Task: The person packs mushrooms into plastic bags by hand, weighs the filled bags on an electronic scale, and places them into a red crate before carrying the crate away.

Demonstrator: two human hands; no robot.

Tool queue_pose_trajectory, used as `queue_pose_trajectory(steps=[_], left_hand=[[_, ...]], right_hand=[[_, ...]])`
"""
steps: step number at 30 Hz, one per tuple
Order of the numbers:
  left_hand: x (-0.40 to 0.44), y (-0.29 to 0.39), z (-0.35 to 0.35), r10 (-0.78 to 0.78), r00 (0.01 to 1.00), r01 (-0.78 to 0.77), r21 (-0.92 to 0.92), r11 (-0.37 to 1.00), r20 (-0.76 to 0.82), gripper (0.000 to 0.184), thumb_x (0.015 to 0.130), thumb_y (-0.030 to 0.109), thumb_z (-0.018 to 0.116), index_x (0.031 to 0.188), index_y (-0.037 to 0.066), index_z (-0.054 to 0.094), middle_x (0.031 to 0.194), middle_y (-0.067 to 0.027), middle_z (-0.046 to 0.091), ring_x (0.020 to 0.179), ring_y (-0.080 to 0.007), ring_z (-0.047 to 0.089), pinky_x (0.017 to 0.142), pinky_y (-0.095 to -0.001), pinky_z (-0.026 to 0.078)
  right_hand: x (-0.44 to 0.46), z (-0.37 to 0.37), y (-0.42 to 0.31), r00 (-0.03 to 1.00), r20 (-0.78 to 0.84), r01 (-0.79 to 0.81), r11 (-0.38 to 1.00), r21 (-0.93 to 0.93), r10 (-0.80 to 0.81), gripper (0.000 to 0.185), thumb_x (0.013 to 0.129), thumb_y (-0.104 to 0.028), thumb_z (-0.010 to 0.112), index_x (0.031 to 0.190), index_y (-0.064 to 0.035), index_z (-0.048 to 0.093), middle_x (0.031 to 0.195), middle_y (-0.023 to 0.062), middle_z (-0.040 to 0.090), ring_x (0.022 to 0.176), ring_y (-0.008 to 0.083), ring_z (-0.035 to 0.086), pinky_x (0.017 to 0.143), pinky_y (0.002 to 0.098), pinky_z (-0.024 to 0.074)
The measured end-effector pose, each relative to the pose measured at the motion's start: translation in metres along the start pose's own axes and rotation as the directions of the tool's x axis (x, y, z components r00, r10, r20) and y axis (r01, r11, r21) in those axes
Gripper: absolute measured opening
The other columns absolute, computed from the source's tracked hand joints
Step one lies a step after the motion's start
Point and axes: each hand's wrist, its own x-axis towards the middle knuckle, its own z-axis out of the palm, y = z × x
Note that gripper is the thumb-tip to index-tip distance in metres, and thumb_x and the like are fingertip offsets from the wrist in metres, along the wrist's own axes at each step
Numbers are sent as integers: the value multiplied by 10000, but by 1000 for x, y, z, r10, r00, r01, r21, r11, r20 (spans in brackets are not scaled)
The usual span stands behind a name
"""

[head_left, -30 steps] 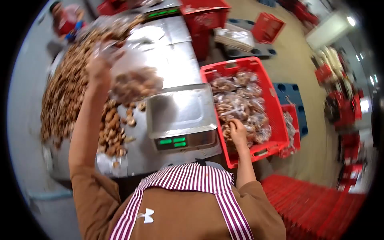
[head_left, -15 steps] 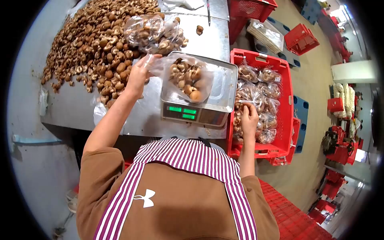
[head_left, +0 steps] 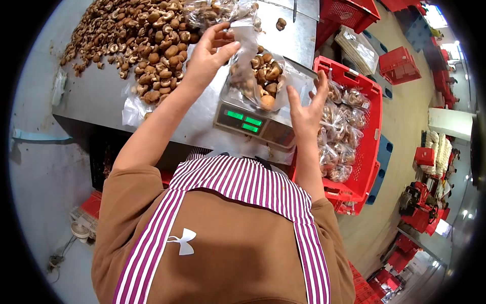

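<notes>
Our left hand (head_left: 210, 57) curls at the mouth of a plastic bag (head_left: 267, 81), though we cannot tell whether it pinches it; our right hand (head_left: 307, 114), fingers spread wide, stands just beside. The bag, mushrooms inside, sits on the scale (head_left: 255, 125). We would do best to keep it upright and press no weight down. We count two hands, one scale, one bag on it, one lone mushroom (head_left: 281, 24); the heap (head_left: 136, 30) and packed bags (head_left: 336, 124) in the red crate (head_left: 373, 147) defy counting.
</notes>
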Motion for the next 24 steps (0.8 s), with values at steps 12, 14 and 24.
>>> queue_pose_trajectory(steps=[12, 14, 24], left_hand=[[-30, 32, 58, 407, 881, -449, 159, 879, 241, 183, 856, 24, 649, 1037, -6, 659, 908, -98, 670, 802, -169, 640, 716, -285, 510], [-20, 10, 71, 422, 841, -524, 318, 790, 337, 215, 838, 43, 667, 1049, 1, 660, 933, -123, 677, 824, -234, 655, 731, -328, 525], [-6, -72, 51, 194, 891, -447, 714, 538, 411, 323, 802, 66, 668, 1121, 103, 641, 1032, -108, 593, 903, -326, 638, 781, -434, 532]], right_hand=[[-10, 30, 20, 982, 31, -186, 978, 90, 184, 826, 830, -270, 757, 1439, 49, 298, 1402, 267, 401, 1305, 391, 426, 1102, 447, 349], [-10, 36, 27, 979, 25, -202, 974, 102, 201, 780, 839, -252, 743, 1422, 50, 323, 1388, 264, 421, 1292, 382, 445, 1091, 442, 361], [-35, 33, 56, 952, 29, -304, 934, 187, 304, 461, 870, -70, 599, 1300, 39, 472, 1282, 224, 552, 1191, 331, 549, 987, 407, 437]])
